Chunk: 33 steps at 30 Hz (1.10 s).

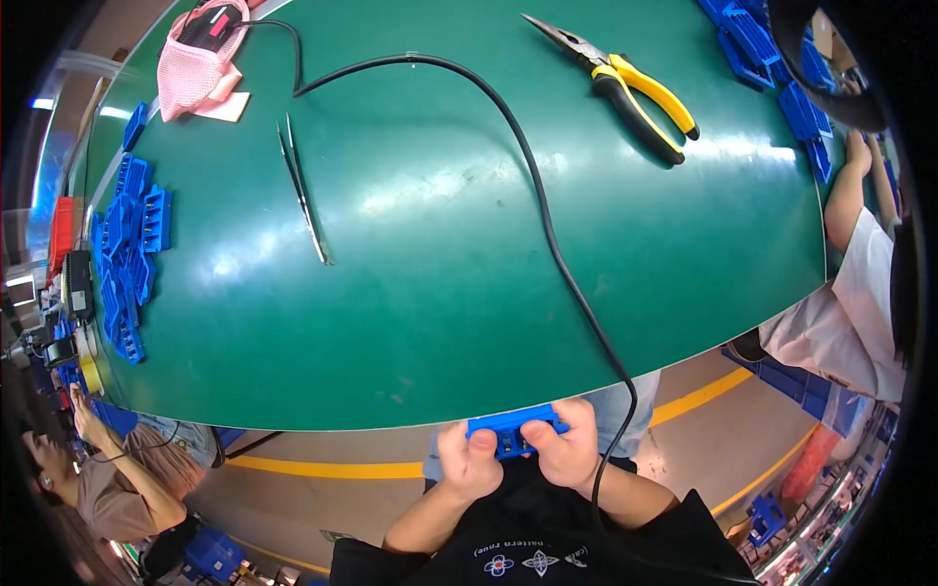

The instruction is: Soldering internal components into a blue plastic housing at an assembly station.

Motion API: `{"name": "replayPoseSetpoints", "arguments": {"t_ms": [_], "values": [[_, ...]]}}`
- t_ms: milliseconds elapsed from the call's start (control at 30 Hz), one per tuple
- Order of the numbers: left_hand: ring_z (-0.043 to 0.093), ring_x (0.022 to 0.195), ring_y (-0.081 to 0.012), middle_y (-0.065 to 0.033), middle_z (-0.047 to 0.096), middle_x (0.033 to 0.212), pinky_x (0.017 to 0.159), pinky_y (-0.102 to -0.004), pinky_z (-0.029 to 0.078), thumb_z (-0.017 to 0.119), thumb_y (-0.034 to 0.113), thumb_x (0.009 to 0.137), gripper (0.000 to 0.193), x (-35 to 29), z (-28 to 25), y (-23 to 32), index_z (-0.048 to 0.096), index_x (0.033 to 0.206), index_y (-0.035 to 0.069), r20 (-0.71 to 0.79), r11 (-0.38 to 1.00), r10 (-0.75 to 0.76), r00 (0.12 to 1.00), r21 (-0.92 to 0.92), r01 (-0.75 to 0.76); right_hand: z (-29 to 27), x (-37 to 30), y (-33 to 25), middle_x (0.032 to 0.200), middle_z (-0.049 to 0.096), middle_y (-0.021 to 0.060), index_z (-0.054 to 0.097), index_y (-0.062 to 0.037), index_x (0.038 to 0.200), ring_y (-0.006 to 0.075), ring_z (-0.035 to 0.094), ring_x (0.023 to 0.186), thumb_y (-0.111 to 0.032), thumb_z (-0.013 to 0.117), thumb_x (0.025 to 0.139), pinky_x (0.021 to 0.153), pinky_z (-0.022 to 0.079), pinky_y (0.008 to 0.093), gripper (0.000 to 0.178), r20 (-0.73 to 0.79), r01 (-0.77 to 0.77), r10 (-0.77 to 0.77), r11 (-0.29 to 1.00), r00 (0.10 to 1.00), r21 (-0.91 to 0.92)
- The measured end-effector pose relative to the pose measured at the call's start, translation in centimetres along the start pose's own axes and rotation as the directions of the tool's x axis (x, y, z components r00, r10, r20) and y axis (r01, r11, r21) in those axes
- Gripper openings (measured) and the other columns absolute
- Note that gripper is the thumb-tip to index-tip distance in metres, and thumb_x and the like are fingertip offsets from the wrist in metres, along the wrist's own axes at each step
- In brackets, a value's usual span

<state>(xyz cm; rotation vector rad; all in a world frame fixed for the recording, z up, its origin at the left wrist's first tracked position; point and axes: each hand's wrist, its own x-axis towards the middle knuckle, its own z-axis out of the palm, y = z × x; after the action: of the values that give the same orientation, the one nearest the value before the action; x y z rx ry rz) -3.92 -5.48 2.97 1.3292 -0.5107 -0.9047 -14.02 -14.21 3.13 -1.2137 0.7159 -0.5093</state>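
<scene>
Just off the table's near edge, a small blue plastic housing (510, 422) is held between both my hands, with small darker parts showing in its openings. My left hand (469, 463) grips its left end, the thumb pressed on the near face. Round the right end closes my right hand (569, 447), its thumb also on the near face. The fingers behind the piece are mostly hidden. Beyond my hands, metal tweezers (306, 200) lie on the green table (420, 322). Long-nose pliers (625, 88) with yellow and black handles lie farther back on the right.
A black cable (547, 220) crosses the table from a dark device in a pink pouch (195, 73) and passes my right forearm. Blue housings pile up at the left (125, 249) and far right (747, 49). Other people sit at left (137, 479) and right (850, 293).
</scene>
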Motion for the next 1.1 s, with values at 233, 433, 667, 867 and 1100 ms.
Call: {"name": "replayPoseSetpoints", "arguments": {"t_ms": [233, 433, 667, 867, 1100], "values": [[0.062, 0.061, -0.0151, -0.0119, 0.064, 0.084, 0.052, -0.025, 0.05, 0.045, 0.042, 0.1, 0.05, -0.4, 0.2, 1.1, 0.056, 0.104, -0.007, -0.02, 0.962, -0.214, 0.977, -0.18, 0.207, 0.8, 0.2, -2.0, 0.071, 0.061, 0.0059, 0.06, 0.0046, 0.094, 0.0103, 0.055, 0.052, -0.025, 0.057, 0.096, 0.045, 0.042, 0.0236, 0.03, 0.001, -0.222, 0.224, 0.962, 0.975, 0.157], [0.061, 0.059, -0.0153, -0.011, 0.063, 0.083, 0.05, -0.0251, 0.049, 0.041, 0.035, 0.102, 0.043, -0.7, 0.9, 3.2, 0.054, 0.105, -0.005, -0.011, 0.897, -0.38, 0.925, -0.248, 0.365, 1.2, -0.5, -3.8, 0.066, 0.059, 0.003, 0.061, 0.0027, 0.098, 0.0073, 0.052, 0.05, -0.015, 0.056, 0.095, 0.045, 0.039, 0.023, 0.019, -0.021, -0.41, 0.427, 0.88, 0.904, 0.24], [0.061, 0.058, -0.0166, -0.0118, 0.064, 0.081, 0.05, -0.0259, 0.048, 0.038, 0.037, 0.103, 0.046, -1.1, 0.7, 4.9, 0.057, 0.102, -0.005, -0.023, 0.785, -0.575, 0.818, -0.3, 0.543, 2.2, -0.2, -5.9, 0.066, 0.059, 0.0029, 0.063, 0.0031, 0.094, 0.0076, 0.052, 0.05, -0.015, 0.053, 0.098, 0.044, 0.039, 0.023, 0.021, -0.031, -0.559, 0.604, 0.756, 0.797, 0.34], [0.06, 0.058, -0.0162, -0.0099, 0.063, 0.079, 0.053, -0.0266, 0.05, 0.037, 0.031, 0.104, 0.04, -0.1, 0.1, 3.3, 0.058, 0.101, -0.003, -0.003, 0.843, -0.505, 0.863, -0.214, 0.493, 1.9, 0.2, -4.3, 0.066, 0.059, 0.0029, 0.062, 0.0014, 0.087, 0.0082, 0.054, 0.05, -0.019, 0.054, 0.098, 0.044, 0.041, 0.0234, 0.024, -0.045, -0.42, 0.446, 0.869, 0.894, 0.261], [0.062, 0.094, -0.0208, -0.0138, 0.065, 0.105, 0.085, -0.0314, 0.049, 0.07, -0.007, 0.079, 0.028, -1.1, -2.8, 2.6, 0.063, 0.106, -0.005, 0.065, 0.97, -0.19, 0.98, 0.167, 0.177, -0.8, -1.2, -1.2, 0.102, 0.062, 0.01, 0.058, -0.0015, 0.115, 0.017, 0.06, 0.086, -0.014, 0.067, 0.087, 0.076, 0.048, 0.0297, 0.032, -0.002, -0.079, 0.08, 0.993, 0.997, 0.091]]}}
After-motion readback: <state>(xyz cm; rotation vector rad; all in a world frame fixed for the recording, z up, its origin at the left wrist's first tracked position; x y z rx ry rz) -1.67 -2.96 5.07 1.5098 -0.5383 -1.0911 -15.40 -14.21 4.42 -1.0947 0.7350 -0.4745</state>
